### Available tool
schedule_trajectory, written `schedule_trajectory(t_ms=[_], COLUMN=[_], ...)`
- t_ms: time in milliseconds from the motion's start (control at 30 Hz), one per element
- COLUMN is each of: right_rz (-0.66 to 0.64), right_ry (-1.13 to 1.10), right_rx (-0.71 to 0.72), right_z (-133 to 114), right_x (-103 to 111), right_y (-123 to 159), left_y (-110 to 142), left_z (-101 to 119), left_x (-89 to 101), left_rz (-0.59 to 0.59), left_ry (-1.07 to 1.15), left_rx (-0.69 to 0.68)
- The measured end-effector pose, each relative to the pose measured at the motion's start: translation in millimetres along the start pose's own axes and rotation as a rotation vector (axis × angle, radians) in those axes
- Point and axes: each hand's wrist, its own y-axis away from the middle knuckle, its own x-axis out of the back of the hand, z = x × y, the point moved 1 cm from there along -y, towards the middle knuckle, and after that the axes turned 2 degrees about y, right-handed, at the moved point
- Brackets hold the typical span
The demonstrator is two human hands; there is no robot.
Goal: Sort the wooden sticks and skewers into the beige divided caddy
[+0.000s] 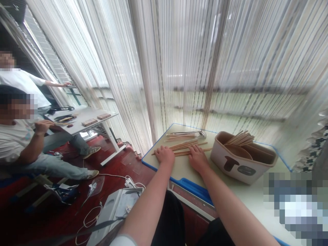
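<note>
Both my hands rest on a pale table with a blue edge [184, 182]. My left hand [164, 154] lies knuckles up with its fingers curled, at the near end of several wooden chopsticks [183, 146] spread on the table. My right hand [197, 158] lies flat, fingers stretched over the chopsticks. Further back lie more chopsticks and metal utensils [189, 134]. To the right stands a beige compartment holder [241, 163] with chopsticks [242, 138] sticking out of one section.
White string curtains [179, 61] hang behind the table. At left two other people sit by a white table [87, 121] with small flat things on it. Cables and a grey box [115, 205] lie on the red floor below.
</note>
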Motion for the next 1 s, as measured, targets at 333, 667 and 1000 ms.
schedule_trajectory(t_ms=[333, 667, 1000], right_rz=[-0.138, -0.069, -0.128], right_ry=[0.032, 0.021, 0.014], right_rx=[0.047, 0.074, 0.035], right_z=[-13, -14, -8], right_x=[-14, -9, -12], right_y=[-15, -9, -24], left_y=[2, 5, 4], left_z=[-1, -2, -1], left_x=[-2.9, 4.2, 2.3], left_rz=[-0.008, -0.048, -0.034], left_ry=[0.036, 0.056, 0.058], left_rx=[-0.025, -0.033, -0.034])
